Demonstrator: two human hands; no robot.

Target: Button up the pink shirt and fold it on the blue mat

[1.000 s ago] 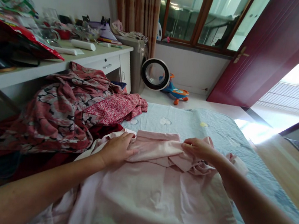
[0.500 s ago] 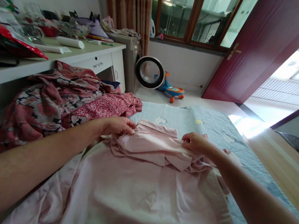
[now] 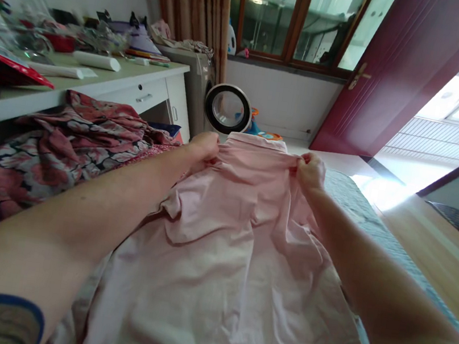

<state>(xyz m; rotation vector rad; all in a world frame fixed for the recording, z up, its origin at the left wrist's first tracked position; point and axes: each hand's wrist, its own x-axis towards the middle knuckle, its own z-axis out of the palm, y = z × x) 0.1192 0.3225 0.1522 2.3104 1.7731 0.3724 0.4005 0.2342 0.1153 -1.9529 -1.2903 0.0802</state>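
A pale pink shirt [image 3: 234, 253] lies spread over the bed, its far end lifted off the surface. My left hand [image 3: 204, 145] is closed on the shirt's upper left edge by the collar. My right hand [image 3: 310, 169] is closed on the upper right edge. Both hands hold the top of the shirt stretched between them, raised above the light blue bedsheet [image 3: 350, 198]. The lower part of the shirt still rests on the bed toward me.
A heap of red floral clothes [image 3: 57, 140] lies at the left of the bed. Behind it stands a cluttered white desk [image 3: 109, 82]. A round fan [image 3: 227, 109] and a toy car sit on the floor near a dark red door [image 3: 399, 76].
Both hands have lifted the shirt's collar end up off the bed and pulled it away from me. The bunched folds near the top have stretched out.
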